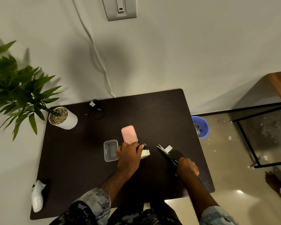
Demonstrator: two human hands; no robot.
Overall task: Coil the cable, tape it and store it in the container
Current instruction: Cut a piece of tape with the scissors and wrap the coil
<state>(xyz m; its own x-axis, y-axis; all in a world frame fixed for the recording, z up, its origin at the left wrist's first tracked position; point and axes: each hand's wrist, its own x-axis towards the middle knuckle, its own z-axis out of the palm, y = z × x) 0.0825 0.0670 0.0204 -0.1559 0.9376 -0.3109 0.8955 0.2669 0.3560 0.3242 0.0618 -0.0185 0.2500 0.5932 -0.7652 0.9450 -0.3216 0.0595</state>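
My left hand point(130, 153) lies on the dark table point(71, 159), closed over a white tape roll point(145, 154) that sticks out to its right. Something small and dark shows under its fingertips; I cannot tell what it is. My right hand point(187, 167) grips the handles of black scissors point(166, 154), blades pointing up-left, and a cut strip of white tape point(168, 148) sits at the blades. A clear empty container point(111, 151) stands just left of my left hand, its pink lid point(129, 134) lying behind it. A black coiled cable point(96, 108) with a white tag lies at the table's far edge.
A white pot with a green plant point(62, 118) stands at the back left corner. A white crumpled bag point(37, 198) lies at the front left edge. On the floor to the right are a blue bucket point(200, 126) and a black metal frame point(250, 143).
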